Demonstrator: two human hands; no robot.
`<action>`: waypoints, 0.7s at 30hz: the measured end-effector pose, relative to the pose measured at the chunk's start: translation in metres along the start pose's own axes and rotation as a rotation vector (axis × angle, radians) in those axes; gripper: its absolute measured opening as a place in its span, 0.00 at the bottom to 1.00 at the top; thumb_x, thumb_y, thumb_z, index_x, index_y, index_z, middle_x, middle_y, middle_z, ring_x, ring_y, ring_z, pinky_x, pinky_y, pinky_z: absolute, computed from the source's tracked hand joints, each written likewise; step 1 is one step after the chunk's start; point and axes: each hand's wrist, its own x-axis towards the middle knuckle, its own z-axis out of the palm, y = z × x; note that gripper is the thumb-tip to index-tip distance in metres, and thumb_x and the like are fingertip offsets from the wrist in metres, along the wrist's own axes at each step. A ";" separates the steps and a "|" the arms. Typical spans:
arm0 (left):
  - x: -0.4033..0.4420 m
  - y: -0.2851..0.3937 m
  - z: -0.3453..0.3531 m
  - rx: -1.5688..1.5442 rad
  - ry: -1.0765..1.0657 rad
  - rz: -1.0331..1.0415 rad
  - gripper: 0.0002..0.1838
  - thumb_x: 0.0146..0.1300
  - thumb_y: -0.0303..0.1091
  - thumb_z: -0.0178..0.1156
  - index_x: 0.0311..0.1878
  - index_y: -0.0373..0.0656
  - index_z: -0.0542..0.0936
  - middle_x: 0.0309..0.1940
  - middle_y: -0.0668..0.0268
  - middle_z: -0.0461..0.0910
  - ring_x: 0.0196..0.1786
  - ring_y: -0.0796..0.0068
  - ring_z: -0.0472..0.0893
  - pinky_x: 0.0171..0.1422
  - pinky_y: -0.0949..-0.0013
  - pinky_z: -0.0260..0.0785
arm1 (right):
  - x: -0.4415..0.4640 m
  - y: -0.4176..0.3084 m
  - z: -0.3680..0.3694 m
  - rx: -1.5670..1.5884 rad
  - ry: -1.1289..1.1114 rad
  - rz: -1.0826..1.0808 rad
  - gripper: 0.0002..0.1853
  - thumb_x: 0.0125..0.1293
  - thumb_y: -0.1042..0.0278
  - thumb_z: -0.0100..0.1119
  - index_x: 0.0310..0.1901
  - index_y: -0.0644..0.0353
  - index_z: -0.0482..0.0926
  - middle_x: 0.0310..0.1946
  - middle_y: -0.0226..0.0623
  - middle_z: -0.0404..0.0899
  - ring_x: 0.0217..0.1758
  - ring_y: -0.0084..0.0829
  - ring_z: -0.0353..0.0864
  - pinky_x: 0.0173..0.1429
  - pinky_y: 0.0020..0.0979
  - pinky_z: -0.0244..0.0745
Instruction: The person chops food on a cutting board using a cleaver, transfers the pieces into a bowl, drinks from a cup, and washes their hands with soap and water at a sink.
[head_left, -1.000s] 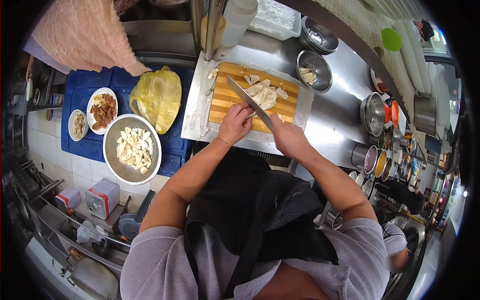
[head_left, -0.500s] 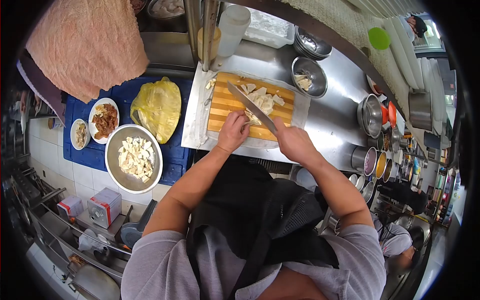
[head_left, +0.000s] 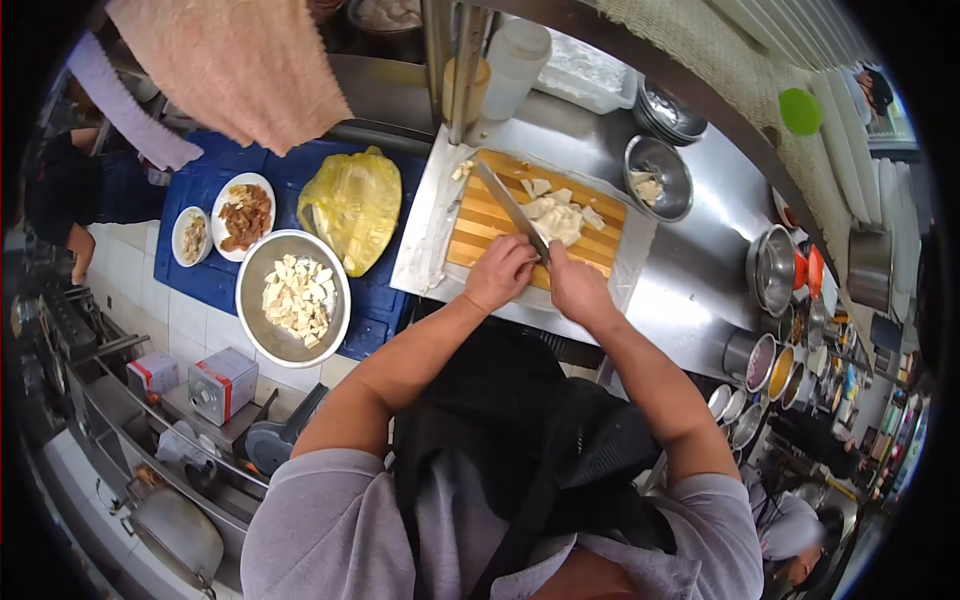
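My right hand (head_left: 580, 287) grips the handle of a large knife (head_left: 512, 200), its long blade slanting to the far left over a striped wooden cutting board (head_left: 480, 228). Close beside the blade, my left hand (head_left: 503, 272) rests at the board's near edge with fingers curled together; what they hold, if anything, is hidden. White slices and chunks of food (head_left: 556, 218) lie on the board just right of the blade. Small pale bits sit at the board's far left corner. Under the board is a white cloth (head_left: 425, 225).
On a blue surface (head_left: 215, 290) at left stand a steel bowl (head_left: 252, 318) of white chunks, a yellow plastic bag (head_left: 352, 210), a plate of brown food (head_left: 246, 217) and a small bowl (head_left: 191, 237). Steel bowls (head_left: 659, 178) stand right. A person (head_left: 90, 190) is at far left.
The view has shifted, so the counter appears further right. My hands have come closer together, and the blade now lies left of the main white pieces. A person has appeared at far left.
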 end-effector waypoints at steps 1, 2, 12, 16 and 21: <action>0.001 0.001 -0.002 0.016 -0.010 -0.007 0.16 0.48 0.20 0.67 0.42 0.40 0.79 0.46 0.56 0.78 0.48 0.54 0.79 0.52 0.59 0.75 | 0.024 -0.002 -0.001 0.011 0.040 -0.004 0.10 0.67 0.73 0.49 0.48 0.61 0.64 0.26 0.58 0.81 0.33 0.60 0.83 0.38 0.58 0.74; 0.000 0.002 -0.004 0.037 -0.010 -0.012 0.16 0.48 0.20 0.67 0.42 0.40 0.79 0.46 0.56 0.78 0.48 0.54 0.79 0.52 0.59 0.75 | 0.037 -0.003 -0.003 0.022 0.039 -0.023 0.10 0.67 0.73 0.49 0.48 0.61 0.64 0.26 0.58 0.81 0.33 0.60 0.83 0.38 0.58 0.74; 0.000 0.004 -0.009 -0.038 -0.040 -0.078 0.15 0.52 0.19 0.63 0.44 0.40 0.78 0.46 0.56 0.75 0.49 0.53 0.78 0.54 0.60 0.74 | -0.033 -0.004 -0.062 0.016 -0.009 0.035 0.09 0.71 0.69 0.47 0.49 0.61 0.65 0.26 0.56 0.82 0.32 0.60 0.83 0.37 0.58 0.73; 0.000 0.004 -0.004 0.000 0.022 -0.073 0.13 0.52 0.18 0.63 0.43 0.39 0.78 0.45 0.57 0.75 0.49 0.53 0.78 0.53 0.60 0.75 | -0.060 0.001 -0.067 -0.033 -0.121 0.097 0.09 0.72 0.70 0.46 0.49 0.61 0.64 0.24 0.53 0.81 0.31 0.57 0.83 0.34 0.56 0.73; -0.002 -0.002 -0.003 0.034 -0.008 -0.049 0.15 0.52 0.19 0.66 0.44 0.39 0.79 0.47 0.55 0.76 0.50 0.52 0.79 0.53 0.59 0.75 | -0.076 -0.003 -0.067 -0.034 -0.168 0.078 0.11 0.69 0.72 0.52 0.49 0.61 0.64 0.24 0.52 0.81 0.29 0.55 0.83 0.33 0.54 0.74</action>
